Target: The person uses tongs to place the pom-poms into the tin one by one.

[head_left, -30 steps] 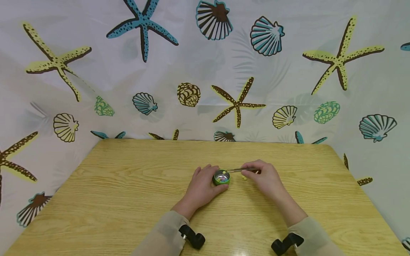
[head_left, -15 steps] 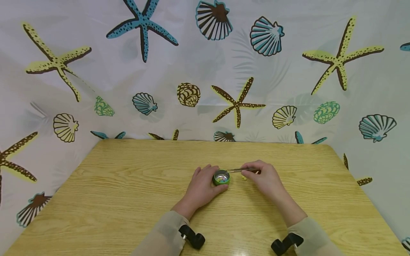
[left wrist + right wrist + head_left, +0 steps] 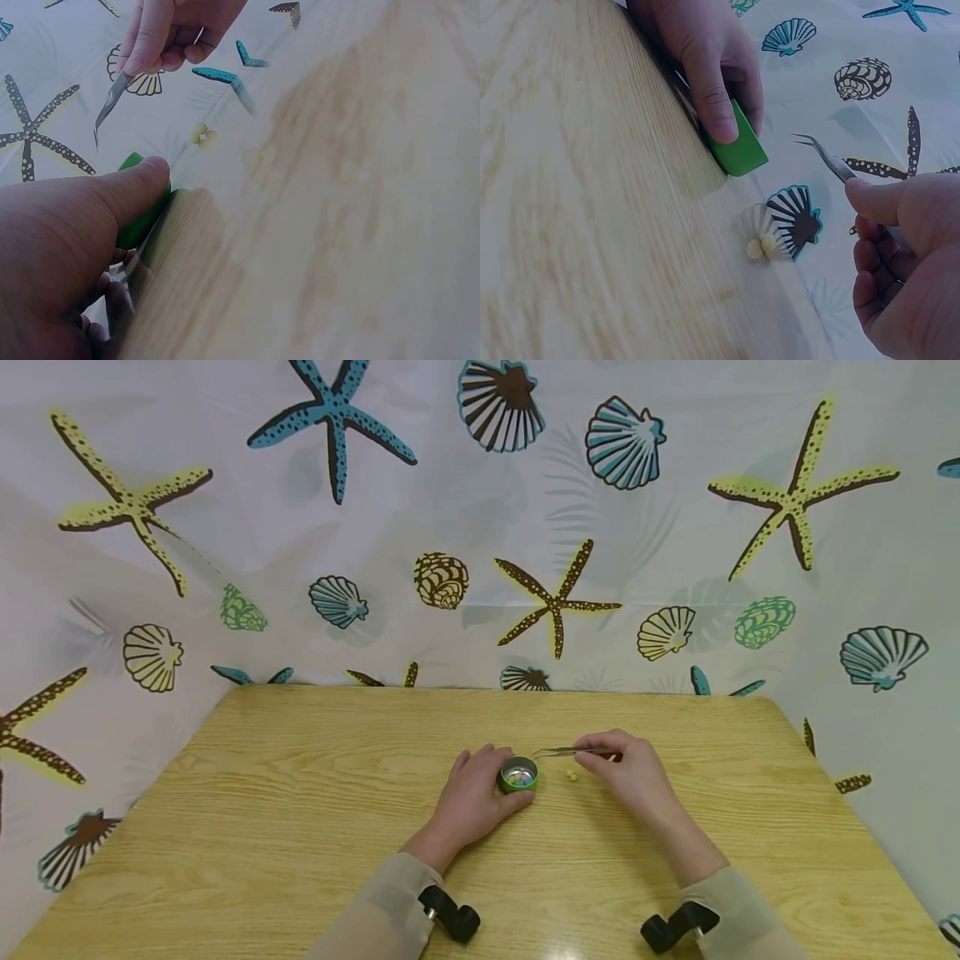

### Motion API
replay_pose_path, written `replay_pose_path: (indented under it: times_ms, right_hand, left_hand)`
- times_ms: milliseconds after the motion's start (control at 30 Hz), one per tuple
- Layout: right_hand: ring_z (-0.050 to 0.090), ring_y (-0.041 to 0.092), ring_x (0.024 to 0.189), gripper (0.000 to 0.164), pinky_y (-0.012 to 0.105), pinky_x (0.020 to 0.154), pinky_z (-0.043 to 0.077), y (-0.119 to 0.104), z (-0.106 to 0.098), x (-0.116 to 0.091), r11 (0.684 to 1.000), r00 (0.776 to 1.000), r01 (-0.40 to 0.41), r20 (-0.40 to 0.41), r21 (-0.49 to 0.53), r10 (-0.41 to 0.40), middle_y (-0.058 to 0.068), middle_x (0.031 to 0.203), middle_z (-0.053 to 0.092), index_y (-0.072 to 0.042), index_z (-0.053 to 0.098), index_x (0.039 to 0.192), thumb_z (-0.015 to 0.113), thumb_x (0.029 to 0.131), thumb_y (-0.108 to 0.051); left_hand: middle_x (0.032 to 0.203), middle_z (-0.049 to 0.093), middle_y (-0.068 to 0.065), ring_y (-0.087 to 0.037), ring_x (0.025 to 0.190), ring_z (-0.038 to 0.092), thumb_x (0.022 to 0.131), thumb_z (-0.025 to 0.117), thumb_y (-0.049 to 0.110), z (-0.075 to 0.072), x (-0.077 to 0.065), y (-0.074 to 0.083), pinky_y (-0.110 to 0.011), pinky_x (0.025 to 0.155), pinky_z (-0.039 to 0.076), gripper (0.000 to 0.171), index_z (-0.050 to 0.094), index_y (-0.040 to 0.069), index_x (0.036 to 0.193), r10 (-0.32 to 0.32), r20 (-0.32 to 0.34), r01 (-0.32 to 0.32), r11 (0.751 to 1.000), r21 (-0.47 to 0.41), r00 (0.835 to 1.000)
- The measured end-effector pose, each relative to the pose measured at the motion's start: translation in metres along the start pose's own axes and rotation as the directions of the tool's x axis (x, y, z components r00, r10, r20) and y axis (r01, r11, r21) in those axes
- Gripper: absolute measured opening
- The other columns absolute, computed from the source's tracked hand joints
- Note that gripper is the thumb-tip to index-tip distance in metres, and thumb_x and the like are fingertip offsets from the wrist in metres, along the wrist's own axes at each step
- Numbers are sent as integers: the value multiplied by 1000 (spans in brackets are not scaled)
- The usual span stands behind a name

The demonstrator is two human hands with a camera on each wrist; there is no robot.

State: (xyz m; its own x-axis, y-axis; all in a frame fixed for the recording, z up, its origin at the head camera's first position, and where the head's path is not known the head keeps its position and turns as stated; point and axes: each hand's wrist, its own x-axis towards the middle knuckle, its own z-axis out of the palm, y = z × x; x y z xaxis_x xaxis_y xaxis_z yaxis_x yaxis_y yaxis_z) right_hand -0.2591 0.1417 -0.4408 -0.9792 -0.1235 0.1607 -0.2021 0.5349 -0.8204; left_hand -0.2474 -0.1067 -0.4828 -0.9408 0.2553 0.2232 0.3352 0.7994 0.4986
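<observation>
My left hand (image 3: 474,797) holds a small round green tin (image 3: 519,789), thumb on the near side and fingers around its left. Several pink, yellow and blue beads (image 3: 517,779) lie inside it. Bent-tip tweezers (image 3: 557,752) are pinched between thumb and fingers of my right hand (image 3: 628,772). Their tips point left, just beyond the tin's right rim, and stand apart with nothing between them in the right wrist view. A few small yellow beads (image 3: 572,775) sit on the table right of the tin, below the tweezers; the green wall (image 3: 744,146) shows in the right wrist view.
Both hands work over a wooden table (image 3: 300,793). Behind and at the sides hangs a white cloth (image 3: 420,510) printed with starfish and shells. Each sleeve carries a black wrist mount (image 3: 452,917).
A yellow bead at the tweezer tips over the tin has been let go inside it. The right hand then drew the tweezers up and right, off the rim. The left hand stays put.
</observation>
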Motion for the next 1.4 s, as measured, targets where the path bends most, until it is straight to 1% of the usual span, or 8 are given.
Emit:
replay_pose_path:
  times_ms: [300,433,533,633,833,1033,1233,1400]
  right_hand:
    - [58,19,95,17,36,79,50,6,-10,-1,1000,1000,-28,1,1,28,-3,111,69,-24,77,111,72,96,-31]
    - [59,19,97,20,36,80,50,12,-17,-1,1000,1000,-28,3,-2,28,-2,113,69,-22,76,113,71,96,-32]
    - [59,20,96,22,36,80,50,16,-21,-2,1000,1000,-29,4,0,29,-1,114,69,-20,76,114,72,96,-32]
    - [58,21,95,23,36,79,50,21,-24,-3,999,999,-47,0,-6,47,-1,114,69,-20,76,114,72,96,-33]
    - [57,21,94,21,36,79,48,31,-30,-6,998,998,-56,-17,-39,56,0,113,69,-20,77,112,73,95,-32]
    - [57,22,92,21,34,75,50,39,-37,-8,996,997,-78,-6,-40,78,1,112,68,-20,76,111,73,95,-32]
    - [58,22,92,20,34,77,49,46,-37,-10,997,997,-70,13,-31,70,2,111,69,-19,77,110,74,94,-31]
    - [56,21,90,18,32,75,48,49,-33,-9,997,997,-69,29,-39,71,1,109,69,-19,78,108,75,94,-30]
  left_hand:
    - [145,55,-9,-29,144,39,89,74,51,1,1,-1,-50,122,16,71,56,9,142,0,0,0,1000,14,1000]
    - [145,55,-9,-29,144,38,89,75,51,2,1,-3,-50,122,16,70,56,9,142,1,-4,-1,1000,7,1000]
    - [145,55,-9,-29,144,38,89,75,51,2,1,-3,-50,122,15,70,56,9,142,-2,-1,2,1000,4,1000]
    - [145,55,-9,-29,144,38,89,75,51,3,1,-3,-50,122,15,70,56,9,142,-3,-3,3,1000,7,1000]
    - [144,56,-9,-29,144,39,89,75,51,2,1,-2,-50,122,16,71,56,9,142,-4,-1,4,1000,10,1000]
    - [145,55,-10,-29,144,38,89,75,50,1,1,-2,-50,122,16,71,56,8,142,-4,1,4,1000,7,1000]
    - [145,55,-10,-30,144,38,89,75,51,0,1,-1,-50,122,15,71,56,8,142,0,4,0,1000,1,1000]
    - [145,55,-10,-30,144,38,89,75,51,1,1,-1,-51,122,15,71,56,8,142,1,6,-1,1000,1,1000]
